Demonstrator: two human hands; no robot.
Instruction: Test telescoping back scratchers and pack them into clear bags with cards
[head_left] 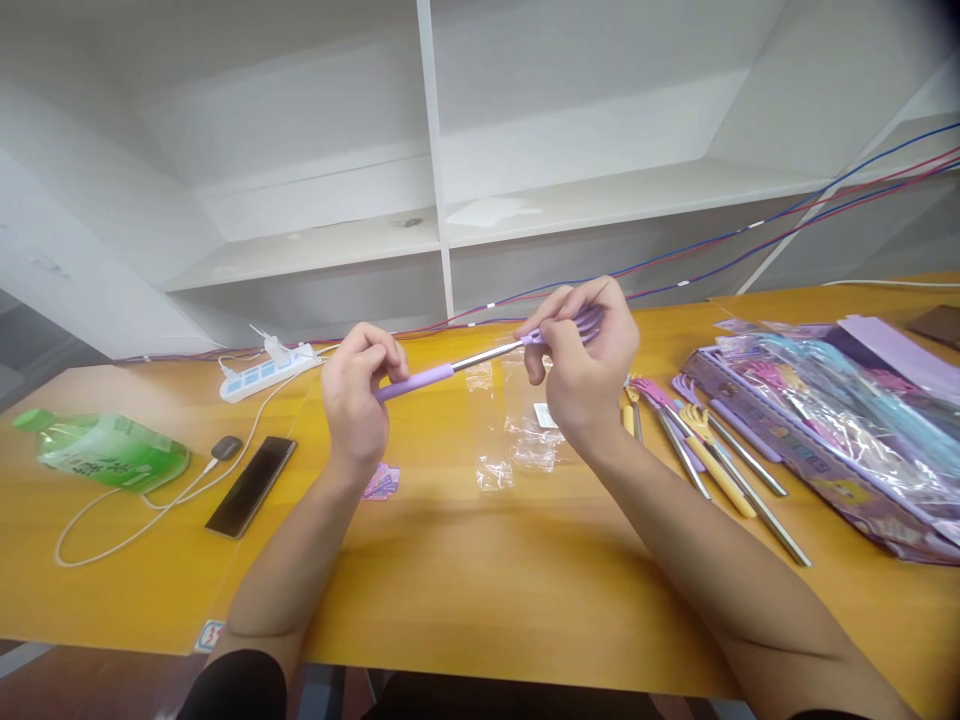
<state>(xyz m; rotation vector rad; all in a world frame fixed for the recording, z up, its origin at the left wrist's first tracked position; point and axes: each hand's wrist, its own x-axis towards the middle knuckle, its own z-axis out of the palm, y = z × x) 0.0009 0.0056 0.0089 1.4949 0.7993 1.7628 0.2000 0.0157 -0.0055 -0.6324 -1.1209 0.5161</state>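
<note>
Left hand point(358, 395) clamped on the purple grip end of a metal-shaft scratcher point(484, 356). Right hand point(592, 360) pinched on its purple head, which is partly hidden by the fingers. Scratcher spans the gap between both hands, above the tabletop point(465, 590), tilted slightly up toward the right hand; bare shaft exposed in between.

Below and between the hands: clear wrappers point(495, 473), flat. Small purple cards point(382, 482) just beside the left forearm.

Right of the right hand: loose pile of scratchers point(724, 465), pink, yellow and purple parts, metal shafts. Beyond the pile, farther right: patterned box point(806, 462) with bagged items point(840, 380) in it.

Left of the left hand: white power strip point(259, 378) nearest, then dark phone point(251, 487), small black gadget point(226, 447) on a white cable point(161, 507), green bottle point(112, 452) lying on its side, farthest out.
</note>
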